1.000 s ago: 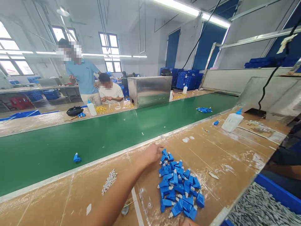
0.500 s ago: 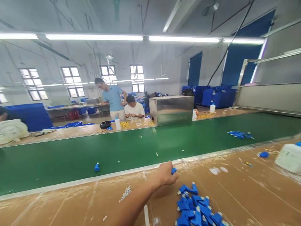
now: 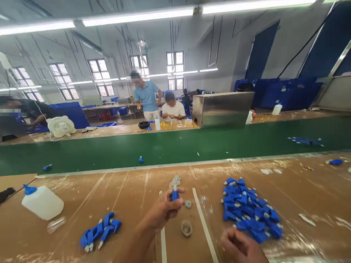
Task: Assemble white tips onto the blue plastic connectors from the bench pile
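My left hand (image 3: 167, 208) is closed around a small blue plastic part (image 3: 175, 194) with a pale tip pointing up, held above the brown table. Low on the right, my right hand (image 3: 242, 246) has its fingers curled together beside a large pile of similar blue parts (image 3: 246, 204); whatever it may hold is hidden. Just beyond my left hand lies a cluster of small whitish pieces (image 3: 175, 180). A small round cup (image 3: 187, 228) stands between the two hands. To the left rests a smaller group of blue parts (image 3: 100, 232).
A white bottle with a blue cap (image 3: 44, 202) and a clear tube (image 3: 56, 224) lie at the left. Beyond the table runs a green conveyor belt (image 3: 170, 146), bearing a few blue parts. Across it are a metal box (image 3: 225, 109), a fan (image 3: 61, 126) and several people.
My left hand has drawn back from near the belt edge, still holding a blue part. My right hand has come into view. The view has tilted down and turned left.
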Tool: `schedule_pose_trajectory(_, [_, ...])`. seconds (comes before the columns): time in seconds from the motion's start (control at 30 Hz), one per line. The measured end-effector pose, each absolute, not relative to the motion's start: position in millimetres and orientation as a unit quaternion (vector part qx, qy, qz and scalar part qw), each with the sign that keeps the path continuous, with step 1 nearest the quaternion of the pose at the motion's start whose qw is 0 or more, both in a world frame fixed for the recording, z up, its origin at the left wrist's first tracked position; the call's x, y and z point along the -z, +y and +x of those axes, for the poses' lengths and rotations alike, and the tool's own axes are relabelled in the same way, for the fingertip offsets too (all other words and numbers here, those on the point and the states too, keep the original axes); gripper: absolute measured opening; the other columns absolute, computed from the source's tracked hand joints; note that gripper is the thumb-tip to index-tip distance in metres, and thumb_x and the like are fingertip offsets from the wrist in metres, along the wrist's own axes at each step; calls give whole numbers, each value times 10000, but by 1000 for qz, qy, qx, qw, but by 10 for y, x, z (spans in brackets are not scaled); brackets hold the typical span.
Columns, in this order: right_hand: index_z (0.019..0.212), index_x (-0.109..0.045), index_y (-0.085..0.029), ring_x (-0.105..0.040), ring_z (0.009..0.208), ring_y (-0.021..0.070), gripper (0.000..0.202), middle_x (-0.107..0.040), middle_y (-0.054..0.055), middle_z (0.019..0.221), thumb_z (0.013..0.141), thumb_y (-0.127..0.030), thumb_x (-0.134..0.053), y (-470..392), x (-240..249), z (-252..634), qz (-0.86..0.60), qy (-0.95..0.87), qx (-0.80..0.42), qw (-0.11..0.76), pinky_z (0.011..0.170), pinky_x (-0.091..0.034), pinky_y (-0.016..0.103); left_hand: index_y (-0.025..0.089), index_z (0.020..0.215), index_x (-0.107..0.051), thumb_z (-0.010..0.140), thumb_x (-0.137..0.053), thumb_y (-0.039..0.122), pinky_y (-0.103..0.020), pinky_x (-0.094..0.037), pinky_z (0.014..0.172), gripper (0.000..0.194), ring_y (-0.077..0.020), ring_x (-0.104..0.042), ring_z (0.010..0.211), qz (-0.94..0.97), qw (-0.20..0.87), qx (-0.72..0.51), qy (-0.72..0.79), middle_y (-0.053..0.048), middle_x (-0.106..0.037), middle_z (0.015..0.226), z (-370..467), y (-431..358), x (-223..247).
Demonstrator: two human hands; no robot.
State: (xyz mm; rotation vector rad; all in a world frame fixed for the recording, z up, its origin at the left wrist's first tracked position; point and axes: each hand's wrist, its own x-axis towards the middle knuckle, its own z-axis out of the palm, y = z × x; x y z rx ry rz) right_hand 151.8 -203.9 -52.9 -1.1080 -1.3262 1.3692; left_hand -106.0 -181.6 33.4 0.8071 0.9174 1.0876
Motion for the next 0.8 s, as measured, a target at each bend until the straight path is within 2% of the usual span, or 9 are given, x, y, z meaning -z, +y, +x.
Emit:
schedule_pose_trajectory(0.07, [725,-644,-183,-565,606,178,415,-607,22,649,795,-590,-685,-2093,515,1394,-474,-574,-491,452,578,-479,306,101,1086,-667,777,-776,292,-136,-276,432,379,-55,-454,592,295,682,-531,408,-30,-571,799,-1205,-2005,-266])
schedule_pose_trajectory(0.13, [850,-694,-159,-611,719,210,416,-671,51,760,792,-571,-700,-2024,534,1255,-490,-579,-481,439,679,-504,329,74,1081,-682,876,-649,348,-144,-353,452,344,-80,-492,619,228,697,-556,392,-71,-593,837,-1329,-2133,-187])
schedule_pose_trajectory(0.27, [996,-726,-136,-642,767,234,466,-721,86,848,811,-562,-683,-1821,612,984,-491,-604,-471,415,740,-515,363,21,1033,-695,914,-508,215,-173,-424,459,295,-118,-529,634,120,721,-588,346,-126,-616,842,-1467,-2287,-3])
schedule_pose_trajectory(0.37, [971,-737,-144,-662,767,235,429,-751,95,877,832,-545,-674,-1762,636,863,-470,-630,-477,394,728,-527,356,20,968,-700,901,-498,129,-149,-401,431,239,-106,-524,622,92,713,-608,337,-112,-607,806,-1476,-2315,139])
schedule_pose_trajectory(0.47, [888,-732,-147,-661,742,227,403,-747,83,832,858,-540,-650,-1757,656,839,-463,-649,-474,374,694,-519,335,16,930,-699,908,-497,124,-138,-405,432,230,-97,-528,618,79,705,-619,336,-108,-605,796,-1463,-2283,254])
schedule_pose_trajectory(0.6, [816,-713,-156,-602,677,195,376,-694,51,763,887,-515,-627,-1766,681,876,-471,-674,-451,347,646,-471,311,13,924,-697,907,-494,124,-144,-420,440,232,-100,-542,619,65,711,-615,335,-118,-617,799,-1444,-2235,342])
schedule_pose_trajectory(0.8, [806,-668,-192,-527,672,182,244,-607,34,779,927,-393,-605,-1849,551,873,-473,-712,-398,332,631,-412,308,45,957,-706,875,-586,131,-154,-462,465,169,-107,-580,630,64,716,-603,346,-120,-662,829,-1366,-2200,368])
